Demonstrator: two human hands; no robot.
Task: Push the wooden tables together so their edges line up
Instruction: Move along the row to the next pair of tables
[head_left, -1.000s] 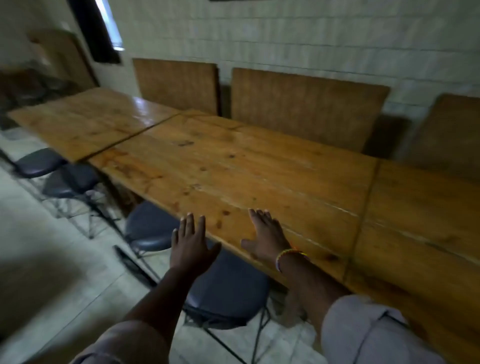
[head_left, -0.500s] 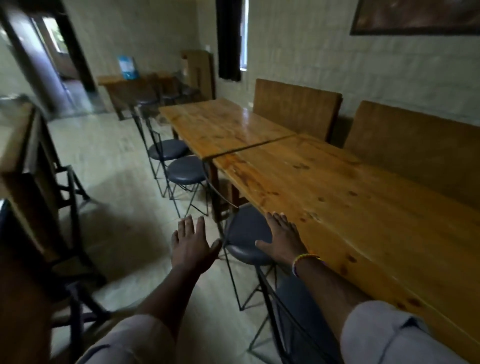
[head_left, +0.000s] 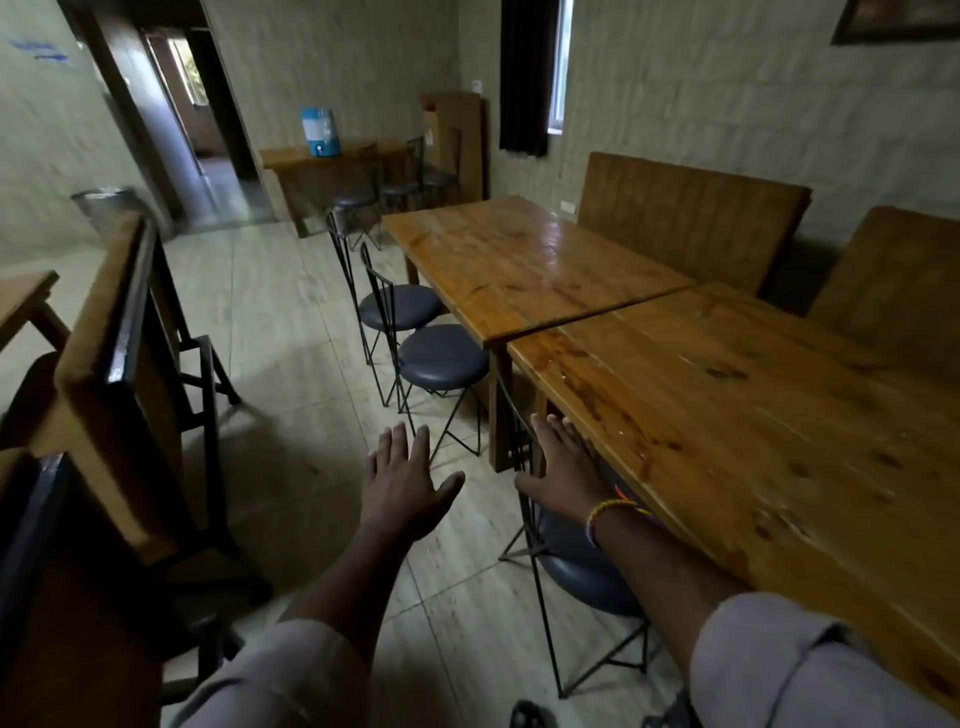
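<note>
Two long wooden tables stand end to end along the right wall. The near table (head_left: 753, 415) fills the right side; the far table (head_left: 519, 260) sits beyond it, jutting a little further left, with a thin dark seam between them. My right hand (head_left: 563, 467), with a coloured bracelet on the wrist, lies flat with fingers apart at the near table's left edge, near its far corner. My left hand (head_left: 402, 480) hovers open over the floor, fingers spread, touching nothing.
Black wire chairs with round dark seats (head_left: 441, 356) stand tucked along the tables' left side; one (head_left: 582, 566) is right under my right arm. Wooden benches (head_left: 691, 218) line the wall. A folded wooden stand (head_left: 114, 374) stands at left. Tiled floor (head_left: 291, 322) leads to a doorway.
My view has swung left, bringing the far table, the floor and the doorway into sight. My right hand has slid along the table's edge toward the seam. My left hand stays open over the floor.
</note>
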